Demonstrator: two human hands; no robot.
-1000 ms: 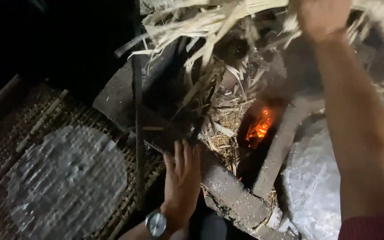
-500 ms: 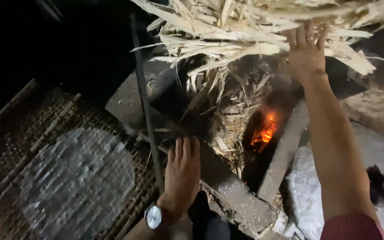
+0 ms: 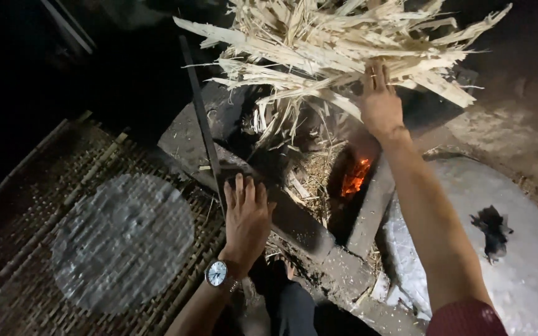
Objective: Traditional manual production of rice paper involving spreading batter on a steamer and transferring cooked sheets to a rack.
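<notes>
Right hand: I see my right hand (image 3: 379, 102) raised over the stove, fingers spread against the underside of a bundle of dry split stalks (image 3: 344, 50); I cannot tell whether the fingers close around any of them
Bundle: the pale stalks fan out left and right above the stove mouth, some hanging loose towards the opening below
Left hand: my left hand (image 3: 246, 219) lies flat and open, palm down, all 5 fingers stretched, pressing on the dark slab edge (image 3: 294, 218) of the stove; it grips nothing
Wrist: 1 round-faced wristwatch (image 3: 217, 272) sits on my left wrist
Rod: a thin dark rod (image 3: 200, 124) stands tilted just beside my left fingertips, running up towards the bundle; I cannot tell if they touch
Fire: an orange glow (image 3: 356, 177) burns in the gap between the slab and a grey block, below my right forearm
Mat: a woven bamboo mat (image 3: 26, 205) lies to the left, carrying 1 thin translucent round sheet (image 3: 122, 239)
Right side: a large round pale surface (image 3: 518, 261) with a dark patch (image 3: 492, 227) lies near my right arm
Below: a bare foot (image 3: 289, 269) shows near the slab
</notes>
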